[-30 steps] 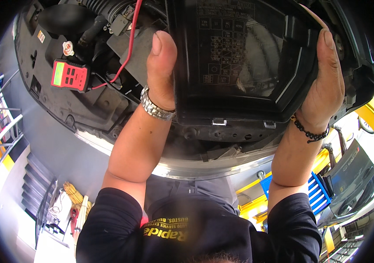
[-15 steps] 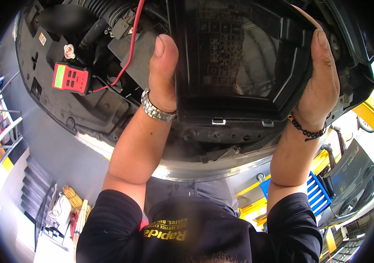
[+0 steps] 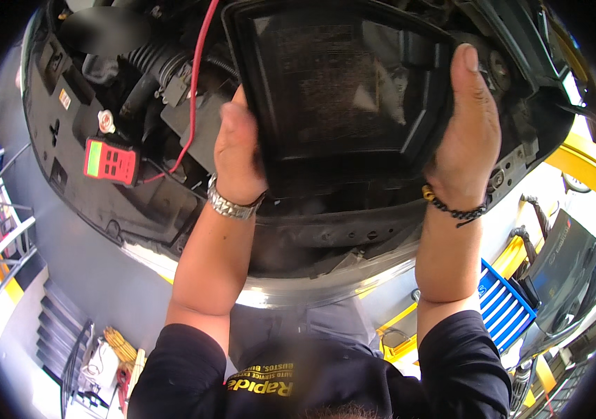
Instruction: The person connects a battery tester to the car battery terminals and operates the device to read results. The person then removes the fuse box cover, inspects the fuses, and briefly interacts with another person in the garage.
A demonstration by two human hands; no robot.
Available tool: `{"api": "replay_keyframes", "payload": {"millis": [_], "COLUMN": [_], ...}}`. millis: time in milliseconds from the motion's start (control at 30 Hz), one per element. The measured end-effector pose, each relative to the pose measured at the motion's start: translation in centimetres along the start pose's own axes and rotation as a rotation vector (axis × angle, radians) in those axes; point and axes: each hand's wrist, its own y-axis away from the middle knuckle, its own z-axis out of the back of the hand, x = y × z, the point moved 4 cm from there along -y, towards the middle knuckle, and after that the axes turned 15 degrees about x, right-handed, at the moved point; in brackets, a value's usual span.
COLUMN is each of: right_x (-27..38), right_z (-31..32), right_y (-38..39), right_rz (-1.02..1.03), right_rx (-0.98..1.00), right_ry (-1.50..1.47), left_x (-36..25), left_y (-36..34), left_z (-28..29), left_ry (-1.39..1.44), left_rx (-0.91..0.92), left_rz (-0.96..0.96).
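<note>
Between my hands is a black plastic lid [image 3: 326, 105] with faint printed diagrams inside, slightly motion-blurred. My left hand [image 3: 238, 146] grips its left edge, thumb upright and partly smeared. My right hand [image 3: 469, 126] holds the opposite edge with thumb along the side; both hands' fingertips are mostly hidden behind it. The lid is over an open engine bay [image 3: 81, 188]. Left of my left hand, a red handheld tester [image 3: 111, 160] with a lit screen lies on the bay's front panel, a red cable [image 3: 193, 105] running from it. A small metal cap [image 3: 106, 121] sits above the tester.
A metal staircase [image 3: 60, 321] and railing are at lower left, beside yellow poles and assorted items [image 3: 120, 342]. On the right are yellow lift beams [image 3: 584, 160], a blue slatted cart [image 3: 500, 307] and another dark car [image 3: 567, 279]. The bumper [image 3: 312, 283] runs in front of my body.
Both hands and the lid have moved left, the right hand more so, and the lid is tilted differently. The engine bay and tester appear lower in the picture.
</note>
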Motion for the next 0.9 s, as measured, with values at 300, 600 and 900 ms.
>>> {"api": "replay_keyframes", "payload": {"millis": [300, 600, 900], "right_x": [0.8, 0.9, 0.3], "right_z": [-3.8, -5.6, -5.5], "right_y": [2.6, 5.3, 5.8], "right_rz": [0.231, 0.489, 0.396], "right_rx": [0.182, 0.494, 0.512], "right_ry": [0.289, 0.226, 0.105], "left_x": [1.0, 0.4, 0.0], "left_y": [1.9, 3.7, 4.7], "left_z": [4.0, 6.4, 6.7], "left_ry": [0.513, 0.416, 0.42], "left_rx": [0.095, -0.067, -0.055], "left_rz": [-0.272, -0.249, -0.215]}}
